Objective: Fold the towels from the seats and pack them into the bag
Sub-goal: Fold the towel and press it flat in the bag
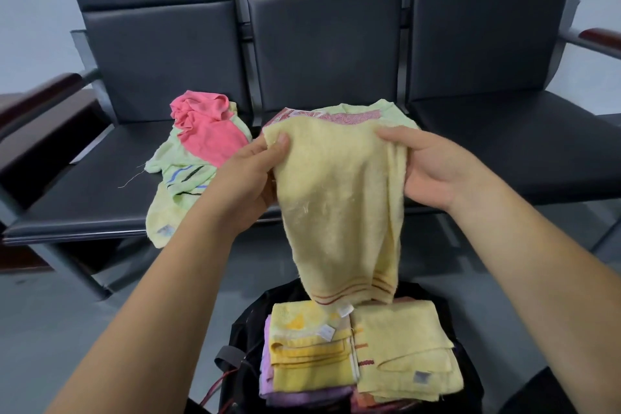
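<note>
One bag (247,326), left hand (248,175), right hand (433,171) gripping one towel (336,198), three seats (322,54)

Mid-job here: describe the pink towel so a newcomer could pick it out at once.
Find the row of dark seats; the left seat holds a loose heap of towels. The pink towel lies crumpled on top, the only pink, unfolded piece above a pale green striped towel.

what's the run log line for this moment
step: folding | left hand: pinches yellow towel | right hand: grips yellow towel | bag: holds folded towels | seat: pink towel, green towel crumpled
</note>
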A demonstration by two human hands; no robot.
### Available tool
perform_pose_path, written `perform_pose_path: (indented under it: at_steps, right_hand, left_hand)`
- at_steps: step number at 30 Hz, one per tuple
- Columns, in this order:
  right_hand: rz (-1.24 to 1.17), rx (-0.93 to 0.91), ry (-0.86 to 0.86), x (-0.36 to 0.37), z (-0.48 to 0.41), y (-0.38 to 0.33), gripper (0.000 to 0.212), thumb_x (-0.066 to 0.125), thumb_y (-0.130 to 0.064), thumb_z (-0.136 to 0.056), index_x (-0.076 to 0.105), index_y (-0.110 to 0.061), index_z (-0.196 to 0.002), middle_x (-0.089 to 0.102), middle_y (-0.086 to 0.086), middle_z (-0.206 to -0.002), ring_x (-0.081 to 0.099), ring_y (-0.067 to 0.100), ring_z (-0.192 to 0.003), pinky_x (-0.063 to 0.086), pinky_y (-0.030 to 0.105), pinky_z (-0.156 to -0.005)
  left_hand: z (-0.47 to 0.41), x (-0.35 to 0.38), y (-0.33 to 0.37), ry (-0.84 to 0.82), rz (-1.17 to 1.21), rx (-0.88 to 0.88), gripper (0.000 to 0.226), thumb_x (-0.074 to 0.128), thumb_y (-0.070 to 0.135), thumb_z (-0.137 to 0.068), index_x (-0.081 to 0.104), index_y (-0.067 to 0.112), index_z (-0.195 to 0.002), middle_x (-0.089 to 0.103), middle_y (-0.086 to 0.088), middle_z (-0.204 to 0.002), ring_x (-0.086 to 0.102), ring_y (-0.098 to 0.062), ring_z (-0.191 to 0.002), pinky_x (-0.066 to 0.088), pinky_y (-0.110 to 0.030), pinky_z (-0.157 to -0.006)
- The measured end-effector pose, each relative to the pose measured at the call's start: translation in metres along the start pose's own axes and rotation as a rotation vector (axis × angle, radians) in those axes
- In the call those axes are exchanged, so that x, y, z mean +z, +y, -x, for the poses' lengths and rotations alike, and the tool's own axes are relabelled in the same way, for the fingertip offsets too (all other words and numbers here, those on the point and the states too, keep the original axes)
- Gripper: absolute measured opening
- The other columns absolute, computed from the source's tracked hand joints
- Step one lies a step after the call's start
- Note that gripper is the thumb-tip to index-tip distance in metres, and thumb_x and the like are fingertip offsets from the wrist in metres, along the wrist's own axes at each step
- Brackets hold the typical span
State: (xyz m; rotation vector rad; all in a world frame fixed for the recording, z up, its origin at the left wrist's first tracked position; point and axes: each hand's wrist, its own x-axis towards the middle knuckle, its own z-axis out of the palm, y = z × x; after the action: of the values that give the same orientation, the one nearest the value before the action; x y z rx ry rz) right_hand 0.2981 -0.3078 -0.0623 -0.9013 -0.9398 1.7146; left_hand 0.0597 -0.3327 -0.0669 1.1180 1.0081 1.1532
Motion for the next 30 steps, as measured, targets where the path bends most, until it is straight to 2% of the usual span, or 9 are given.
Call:
perform_pose_path:
  at_steps: [5,8,12,14,16,21,25,27,30]
  right_hand:
    - [0.183,-0.001,-0.056,-0.002,0.001,0.002,0.048,0.071,-0.008,-0.081,0.064,0.008,-0.125,0.070,0.023,-0.121,0.067,0.037,-0.117,0.059,0.040,-0.093]
    - [0.138,-0.098,-0.061,-0.006,-0.001,0.000,0.048,0.067,-0.009,-0.090,0.056,0.004,-0.135,0.065,0.023,-0.131,0.064,0.036,-0.121,0.054,0.047,-0.101]
    - [0.372,-0.108,0.012,-0.011,-0.003,0.000,0.035,0.062,-0.016,-0.100,0.057,-0.008,-0.134,0.071,0.014,-0.123,0.070,0.028,-0.110,0.059,0.043,-0.087]
    - [0.415,-0.070,0.052,-0.011,-0.003,0.004,0.025,0.060,-0.011,-0.100,0.061,-0.003,-0.124,0.074,0.012,-0.110,0.074,0.023,-0.095,0.061,0.035,-0.072]
    - [0.291,0.036,0.038,-0.010,-0.001,0.005,0.022,0.059,-0.007,-0.099,0.064,0.000,-0.119,0.074,0.015,-0.110,0.075,0.023,-0.090,0.062,0.033,-0.070]
    - [-0.136,0.072,-0.097,-0.006,0.006,-0.006,0.027,0.061,-0.019,-0.088,0.078,-0.004,-0.103,0.076,0.013,-0.108,0.075,0.022,-0.097,0.062,0.036,-0.084]
    - [0.163,0.106,-0.147,-0.006,0.008,-0.003,0.045,0.064,-0.009,-0.087,0.062,0.003,-0.130,0.068,0.019,-0.129,0.066,0.032,-0.121,0.052,0.052,-0.102]
    - [0.232,0.102,-0.090,-0.009,0.005,0.002,0.048,0.066,-0.003,-0.085,0.060,0.008,-0.131,0.067,0.023,-0.127,0.066,0.036,-0.119,0.053,0.056,-0.099]
    - [0.142,0.058,-0.027,-0.012,0.001,0.005,0.047,0.064,0.000,-0.087,0.058,0.010,-0.132,0.065,0.025,-0.130,0.065,0.035,-0.120,0.054,0.048,-0.100]
  left_hand:
    - [-0.002,0.000,-0.004,-0.145,0.210,0.045,0.044,0.062,0.003,-0.090,0.058,0.013,-0.133,0.072,-0.009,-0.114,0.071,-0.025,-0.103,0.059,-0.036,-0.081]
    - [-0.005,-0.006,-0.010,-0.272,0.130,0.072,0.054,0.057,-0.009,-0.087,0.052,0.009,-0.137,0.069,-0.013,-0.124,0.065,-0.029,-0.118,0.057,-0.039,-0.093]
    - [-0.005,-0.006,-0.012,-0.115,-0.255,0.095,0.019,0.055,-0.002,-0.098,0.066,0.000,-0.112,0.075,-0.013,-0.104,0.071,-0.024,-0.099,0.057,-0.040,-0.093]
    - [-0.003,-0.004,-0.013,-0.059,-0.362,0.086,0.020,0.052,0.010,-0.103,0.069,0.003,-0.109,0.075,-0.011,-0.099,0.071,-0.023,-0.092,0.059,-0.037,-0.085]
    - [-0.002,-0.004,-0.013,-0.034,-0.401,0.086,0.021,0.053,0.020,-0.103,0.072,0.011,-0.102,0.076,-0.004,-0.088,0.071,-0.017,-0.080,0.061,-0.033,-0.074]
    - [-0.010,0.002,-0.009,0.021,0.061,-0.020,0.029,0.058,0.033,-0.096,0.070,0.007,-0.104,0.072,-0.008,-0.090,0.068,-0.021,-0.080,0.055,-0.034,-0.071]
    - [-0.013,-0.003,-0.013,-0.187,0.236,0.074,0.033,0.059,0.004,-0.090,0.060,0.004,-0.123,0.073,-0.007,-0.101,0.070,-0.018,-0.097,0.056,-0.034,-0.092]
    - [-0.018,-0.009,-0.018,-0.143,0.083,0.119,0.025,0.058,-0.002,-0.091,0.064,0.000,-0.116,0.073,-0.009,-0.097,0.069,-0.020,-0.096,0.056,-0.031,-0.091]
    - [-0.019,-0.013,-0.021,-0.045,-0.305,0.170,0.025,0.061,0.020,-0.094,0.069,-0.001,-0.106,0.066,-0.016,-0.093,0.061,-0.025,-0.088,0.051,-0.039,-0.083]
